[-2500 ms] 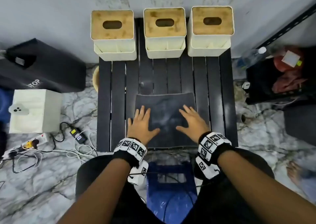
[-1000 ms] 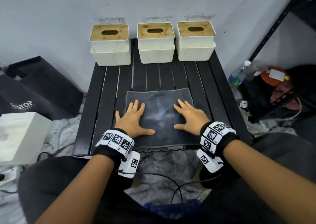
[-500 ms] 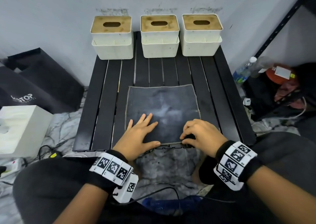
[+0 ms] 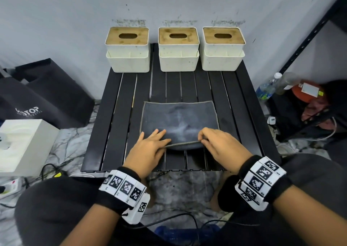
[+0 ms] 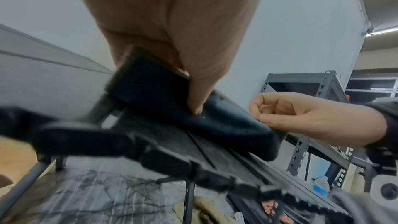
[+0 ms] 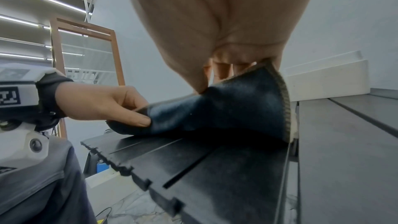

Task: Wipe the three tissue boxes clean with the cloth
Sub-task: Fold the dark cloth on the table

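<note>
While the three tissue boxes (image 4: 178,48) stand untouched in a row along the far edge of the slatted table (image 4: 116,118), against the wall, the dark cloth (image 4: 178,114) lies flat in the near middle, its longer side running left to right. Both hands work its near hem: the right hand (image 4: 219,144) pinches the near right corner and lifts it off the slats, and the left hand (image 4: 148,148) nips the near left corner between thumb and fingers, which reach out over the cloth. The boxes lie straight ahead, well beyond the cloth, slots uppermost and running crosswise; the right-hand box (image 4: 222,48) is probably closer to the right hand.
</note>
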